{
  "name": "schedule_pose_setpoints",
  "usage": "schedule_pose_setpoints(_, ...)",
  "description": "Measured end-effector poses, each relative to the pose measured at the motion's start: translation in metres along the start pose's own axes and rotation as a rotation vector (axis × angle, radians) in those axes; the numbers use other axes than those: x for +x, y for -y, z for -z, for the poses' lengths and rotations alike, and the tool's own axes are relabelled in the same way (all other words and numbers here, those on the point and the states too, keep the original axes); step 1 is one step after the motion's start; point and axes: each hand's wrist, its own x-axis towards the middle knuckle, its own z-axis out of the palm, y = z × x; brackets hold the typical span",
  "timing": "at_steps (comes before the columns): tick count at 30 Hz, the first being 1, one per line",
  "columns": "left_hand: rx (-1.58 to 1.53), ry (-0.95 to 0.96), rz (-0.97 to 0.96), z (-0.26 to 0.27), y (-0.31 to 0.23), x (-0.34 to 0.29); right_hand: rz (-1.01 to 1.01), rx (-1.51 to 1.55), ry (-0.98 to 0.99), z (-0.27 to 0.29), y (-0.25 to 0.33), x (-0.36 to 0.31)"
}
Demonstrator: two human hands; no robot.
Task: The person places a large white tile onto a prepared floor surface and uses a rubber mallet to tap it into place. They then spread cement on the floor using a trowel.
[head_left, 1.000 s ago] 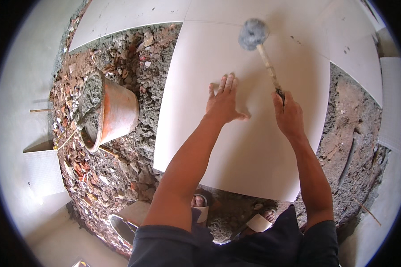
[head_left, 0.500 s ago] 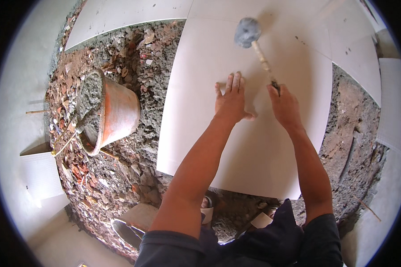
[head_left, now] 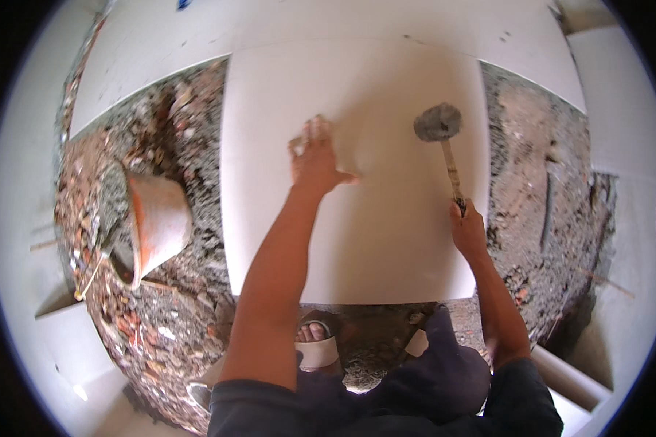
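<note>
A large pale floor tile (head_left: pixel 386 255) lies in front of me over rubble and mortar. My left hand (head_left: pixel 315 162) rests on or just over its left half, fingers stretched and thumb out to the side; whether the palm touches is hard to tell. In my right hand (head_left: pixel 468 227) is the handle of a rubber mallet (head_left: pixel 439 122), gripped near its lower end. The mallet's dark head is over the tile's right part, and a gap to the surface cannot be judged.
Left of the tile, a tipped bucket (head_left: pixel 160 218) with grey mortar lies on broken rubble (head_left: pixel 146 320). Other laid tiles (head_left: pixel 291 22) border the far side. Rough mortar bed (head_left: pixel 525 160) runs along the right. My sandalled foot (head_left: pixel 313 333) is by the near edge.
The mallet has come nearer to me and toward the tile's right side, with my right hand lower. My left hand stays spread over the tile. The whole view has shifted and turned.
</note>
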Motion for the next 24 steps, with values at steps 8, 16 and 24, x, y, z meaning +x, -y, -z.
schedule_pose_setpoints(8, 0.017, -0.004, -0.194, -0.012, -0.091, 0.017, -0.01, 0.261, -0.281, 0.02, -0.033, -0.013)
schedule_pose_setpoints(16, 0.051, 0.03, -0.168, -0.001, -0.102, 0.022, -0.147, 0.247, -0.142, 0.033, -0.024, 0.02)
schedule_pose_setpoints(24, 0.096, -0.055, -0.17, -0.007, -0.104, 0.02, -0.101, 0.02, -0.156, 0.019, -0.027, 0.006)
